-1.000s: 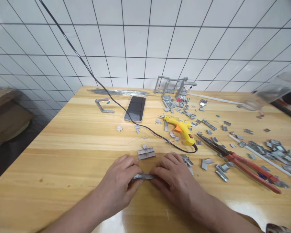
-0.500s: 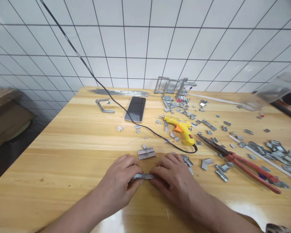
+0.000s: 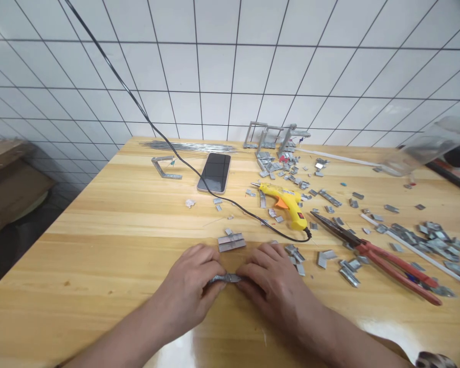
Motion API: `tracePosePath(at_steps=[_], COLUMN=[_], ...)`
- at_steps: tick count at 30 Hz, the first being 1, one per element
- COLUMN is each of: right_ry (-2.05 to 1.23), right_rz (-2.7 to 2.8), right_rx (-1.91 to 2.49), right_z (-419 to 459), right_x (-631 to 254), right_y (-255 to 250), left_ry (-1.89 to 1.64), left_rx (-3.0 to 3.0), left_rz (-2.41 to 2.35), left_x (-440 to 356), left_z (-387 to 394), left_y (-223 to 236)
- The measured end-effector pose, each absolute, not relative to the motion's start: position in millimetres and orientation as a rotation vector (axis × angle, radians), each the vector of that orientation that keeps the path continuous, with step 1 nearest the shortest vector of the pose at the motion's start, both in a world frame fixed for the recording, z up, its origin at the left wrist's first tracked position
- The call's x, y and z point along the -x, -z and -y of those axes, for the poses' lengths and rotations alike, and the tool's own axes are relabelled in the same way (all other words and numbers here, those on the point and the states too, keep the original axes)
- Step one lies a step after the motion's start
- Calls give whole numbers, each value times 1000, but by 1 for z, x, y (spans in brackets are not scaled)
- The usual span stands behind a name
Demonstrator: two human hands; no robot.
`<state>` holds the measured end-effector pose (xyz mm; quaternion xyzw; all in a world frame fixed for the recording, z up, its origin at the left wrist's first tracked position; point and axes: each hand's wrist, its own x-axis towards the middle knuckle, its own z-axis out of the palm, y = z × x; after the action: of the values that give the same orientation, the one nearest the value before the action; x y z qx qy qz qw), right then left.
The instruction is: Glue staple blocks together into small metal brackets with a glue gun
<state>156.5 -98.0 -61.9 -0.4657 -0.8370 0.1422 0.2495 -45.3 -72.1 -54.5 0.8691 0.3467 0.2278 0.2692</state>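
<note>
A small grey metal strip [image 3: 230,278] spans the gap between my two hands, just above or on the wooden table. My left hand [image 3: 189,286] is closed, its thumb and fingers pinching the strip's left end. At the right end, my right hand [image 3: 278,283] is closed on it too, with fingertips bent over. Both ends of the strip are hidden by fingers. Just beyond my hands lies a flat grey metal piece [image 3: 232,242] with a smaller bit at its upper edge. Beside my right hand rest a few folded metal bits [image 3: 296,254].
A yellow glue gun [image 3: 287,202] lies ahead with its black cord [image 3: 249,210] crossing the table. Red-handled long-nose pliers [image 3: 368,250] are at right among scattered metal clips [image 3: 437,237]. Farther back are a phone [image 3: 214,173], thin wires [image 3: 189,147] and small metal frames [image 3: 287,138].
Both hands keep their places and their hold. The strip appears turned slightly between the fingers, its right end looking more pointed. The view has shifted very little.
</note>
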Motion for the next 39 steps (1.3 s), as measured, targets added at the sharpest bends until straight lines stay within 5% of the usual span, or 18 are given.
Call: tracePosePath(at_steps=[39], right_ry=[-424], right_rz=[2331], right_rx=[1315], right_z=[99], right_x=[-157], right_y=[55], left_ry=[-507], left_rx=[-2350], left_rz=[-961], left_x=[51], left_z=[71], left_y=[45])
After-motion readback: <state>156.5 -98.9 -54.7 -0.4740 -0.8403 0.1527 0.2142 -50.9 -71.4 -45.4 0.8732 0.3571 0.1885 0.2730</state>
